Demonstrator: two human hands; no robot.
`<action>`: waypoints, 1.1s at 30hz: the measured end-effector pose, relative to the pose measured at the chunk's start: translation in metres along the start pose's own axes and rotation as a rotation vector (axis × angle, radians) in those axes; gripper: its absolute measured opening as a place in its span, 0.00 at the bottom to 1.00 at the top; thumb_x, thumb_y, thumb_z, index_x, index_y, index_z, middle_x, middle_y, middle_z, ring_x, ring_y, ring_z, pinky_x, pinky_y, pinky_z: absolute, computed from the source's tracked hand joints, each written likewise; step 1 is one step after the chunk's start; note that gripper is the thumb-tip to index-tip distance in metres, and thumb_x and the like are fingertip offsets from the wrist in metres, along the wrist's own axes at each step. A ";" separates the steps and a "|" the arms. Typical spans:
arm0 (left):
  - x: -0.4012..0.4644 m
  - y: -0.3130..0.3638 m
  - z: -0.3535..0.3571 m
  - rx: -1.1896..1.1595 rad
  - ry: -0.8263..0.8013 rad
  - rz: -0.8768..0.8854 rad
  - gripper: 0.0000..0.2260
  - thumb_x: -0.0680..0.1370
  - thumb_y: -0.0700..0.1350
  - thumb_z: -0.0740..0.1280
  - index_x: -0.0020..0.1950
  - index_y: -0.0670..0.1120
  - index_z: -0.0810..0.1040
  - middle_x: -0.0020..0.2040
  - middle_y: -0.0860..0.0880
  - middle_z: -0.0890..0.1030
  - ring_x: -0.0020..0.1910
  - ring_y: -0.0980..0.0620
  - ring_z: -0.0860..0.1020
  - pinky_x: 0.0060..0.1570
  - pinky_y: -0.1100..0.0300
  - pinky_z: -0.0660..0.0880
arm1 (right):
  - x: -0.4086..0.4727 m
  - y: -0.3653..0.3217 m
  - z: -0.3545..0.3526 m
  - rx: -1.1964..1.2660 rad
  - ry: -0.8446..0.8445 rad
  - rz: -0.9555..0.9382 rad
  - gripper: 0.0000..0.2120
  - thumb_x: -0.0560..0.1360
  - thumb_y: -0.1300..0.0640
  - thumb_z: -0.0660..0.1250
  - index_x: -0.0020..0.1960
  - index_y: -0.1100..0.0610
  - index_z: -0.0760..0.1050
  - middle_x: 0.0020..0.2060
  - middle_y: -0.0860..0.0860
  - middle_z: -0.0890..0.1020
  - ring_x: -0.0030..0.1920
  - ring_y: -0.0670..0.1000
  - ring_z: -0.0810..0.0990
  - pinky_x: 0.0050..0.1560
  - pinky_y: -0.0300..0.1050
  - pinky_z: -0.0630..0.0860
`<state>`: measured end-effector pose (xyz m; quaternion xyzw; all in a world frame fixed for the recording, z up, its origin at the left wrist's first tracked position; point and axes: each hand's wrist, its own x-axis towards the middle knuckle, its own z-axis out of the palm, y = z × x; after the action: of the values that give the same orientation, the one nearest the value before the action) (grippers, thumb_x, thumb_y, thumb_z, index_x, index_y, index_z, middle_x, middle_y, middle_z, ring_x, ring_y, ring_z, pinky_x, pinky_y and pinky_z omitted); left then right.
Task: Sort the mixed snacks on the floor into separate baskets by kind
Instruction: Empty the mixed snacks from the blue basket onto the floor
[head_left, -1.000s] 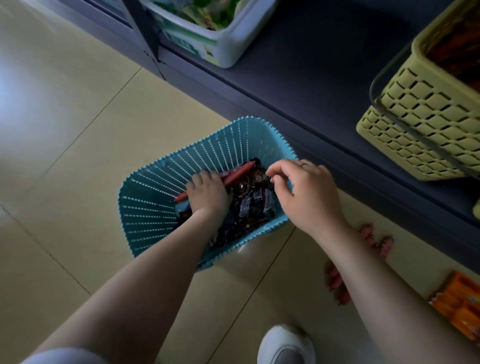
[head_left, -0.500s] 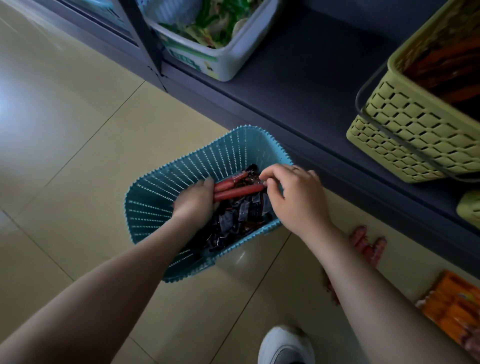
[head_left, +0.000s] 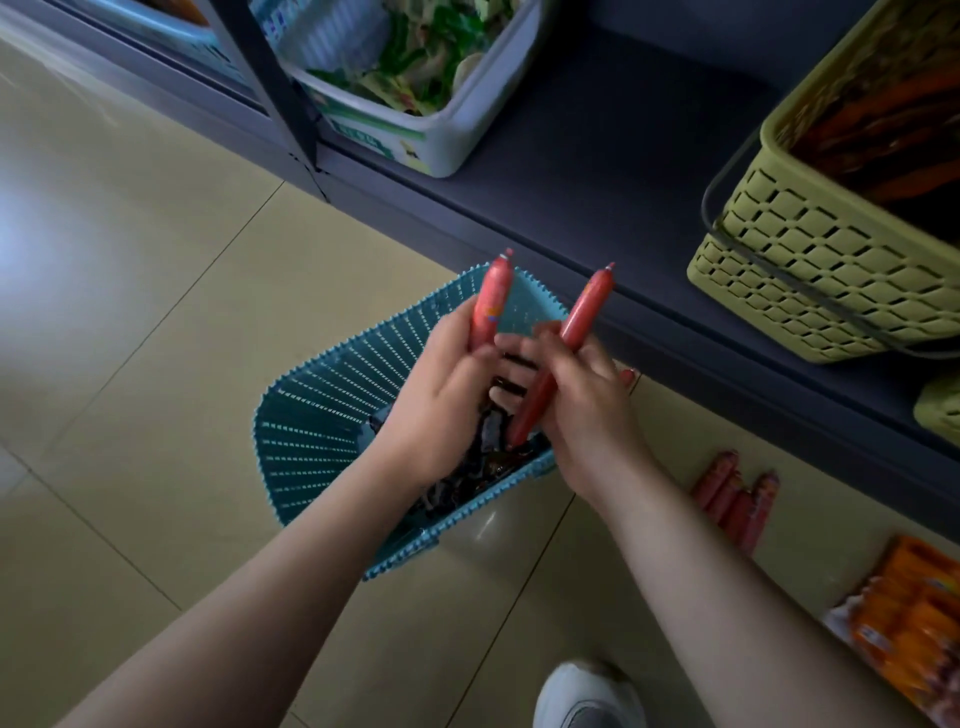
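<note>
Sausages were the thing being pulled out. From the head view, the left hand (head_left: 441, 410) gripped one red sausage (head_left: 491, 304) and the right hand (head_left: 582, 400) gripped another red sausage (head_left: 582, 317), both raised over the teal basket (head_left: 322, 415) on the floor. Dark wrapped snacks (head_left: 488, 457) stayed inside, I think; it was murky. Seemed like the separating step, so next they'd need carrying to the green basket (head_left: 810, 270) on the shelf (head_left: 597, 171). Long axes ran near upright, crimped tips pointing away toward the shelf.
</note>
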<state>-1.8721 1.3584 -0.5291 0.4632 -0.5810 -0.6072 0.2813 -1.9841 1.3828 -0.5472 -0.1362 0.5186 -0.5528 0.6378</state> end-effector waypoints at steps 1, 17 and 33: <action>0.004 -0.005 -0.002 -0.159 0.031 -0.071 0.15 0.72 0.52 0.59 0.57 0.52 0.73 0.52 0.45 0.78 0.47 0.52 0.76 0.47 0.57 0.73 | 0.000 0.004 0.001 -0.029 -0.041 0.017 0.05 0.80 0.55 0.58 0.52 0.52 0.72 0.49 0.56 0.82 0.51 0.56 0.81 0.47 0.51 0.77; 0.030 -0.136 -0.022 1.144 -0.049 -0.410 0.22 0.80 0.41 0.56 0.73 0.40 0.57 0.70 0.39 0.63 0.67 0.39 0.64 0.65 0.48 0.62 | -0.009 -0.037 -0.066 -0.083 0.259 0.039 0.01 0.77 0.57 0.64 0.48 0.54 0.73 0.31 0.49 0.78 0.30 0.48 0.77 0.33 0.41 0.75; 0.056 -0.132 -0.025 1.366 0.023 -0.428 0.11 0.80 0.39 0.52 0.61 0.40 0.67 0.62 0.38 0.73 0.62 0.39 0.71 0.59 0.47 0.67 | 0.015 0.078 -0.159 -0.800 0.665 0.311 0.17 0.74 0.64 0.57 0.62 0.59 0.73 0.54 0.59 0.78 0.50 0.57 0.77 0.47 0.41 0.67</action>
<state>-1.8472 1.3201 -0.6672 0.6460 -0.7248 -0.1447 -0.1910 -2.0718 1.4607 -0.6805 -0.1079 0.8763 -0.2249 0.4121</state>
